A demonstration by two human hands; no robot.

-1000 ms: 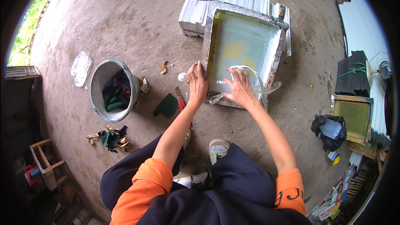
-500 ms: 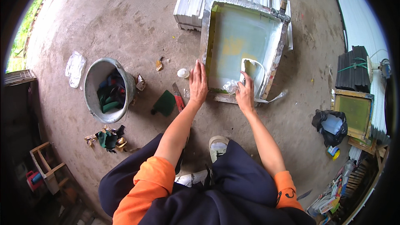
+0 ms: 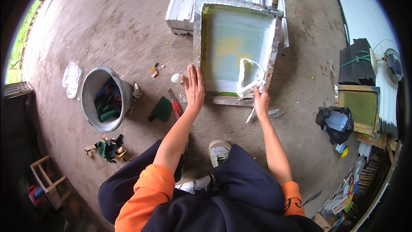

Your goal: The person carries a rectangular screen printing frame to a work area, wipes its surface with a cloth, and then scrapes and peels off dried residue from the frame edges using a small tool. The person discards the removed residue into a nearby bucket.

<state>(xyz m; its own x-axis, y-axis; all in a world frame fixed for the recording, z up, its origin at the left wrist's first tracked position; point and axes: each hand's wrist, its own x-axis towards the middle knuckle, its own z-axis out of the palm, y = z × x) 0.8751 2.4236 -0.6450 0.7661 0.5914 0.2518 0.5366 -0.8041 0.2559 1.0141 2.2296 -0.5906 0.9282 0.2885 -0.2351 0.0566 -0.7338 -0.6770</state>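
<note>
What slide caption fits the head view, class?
Left hand at the edge of a framed screen, right hand holding a white strip at its near right corner.

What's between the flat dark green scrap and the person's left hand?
Head view: a red-handled knife, then a small translucent bit nearer the left hand, both on the floor.

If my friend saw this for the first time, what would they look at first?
Probably the big rectangular frame with pale, yellow-patched mesh near the top centre, where the right hand pinches a looped, thin white strip at the near right corner. Next might come the bright orange sleeves near the bottom edge. The round grey bucket holding dark scraps stands out too, left of the left hand.
</note>
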